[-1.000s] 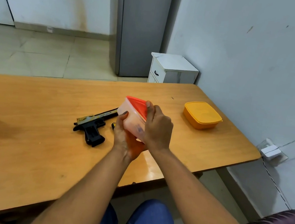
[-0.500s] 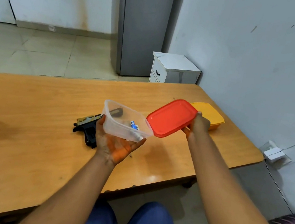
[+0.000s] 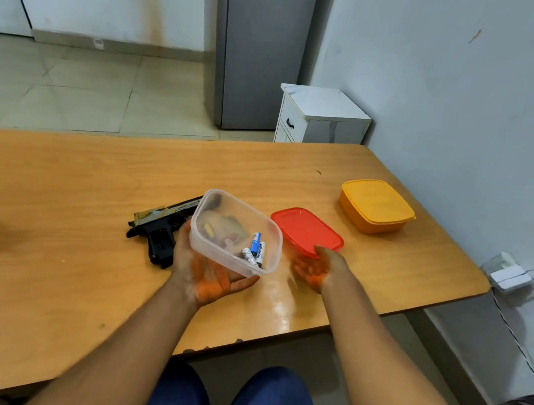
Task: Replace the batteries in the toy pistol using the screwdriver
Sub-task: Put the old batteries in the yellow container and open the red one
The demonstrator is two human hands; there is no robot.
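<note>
My left hand point(image 3: 207, 273) holds a clear plastic container point(image 3: 237, 232) from below, thumb along its left wall, a little above the table. Several batteries point(image 3: 255, 250) lie in its near right corner. The black and gold toy pistol point(image 3: 159, 228) lies on the table just left of the container, which hides its barrel end. My right hand point(image 3: 314, 267) is palm up at the near edge of the red lid point(image 3: 306, 228), thumb on top and fingers hidden under it. The lid sits low over the table. A yellow shape shows blurred through the container; no screwdriver is plainly seen.
A closed orange box point(image 3: 375, 205) stands at the far right of the wooden table point(image 3: 47, 240). A white cabinet point(image 3: 322, 117) and a grey fridge point(image 3: 263, 47) stand beyond the table. The wall runs along the right side.
My right hand took the red lid off the container, carried it right and lowered it to the table. My left hand turned the container level, showing the batteries.
</note>
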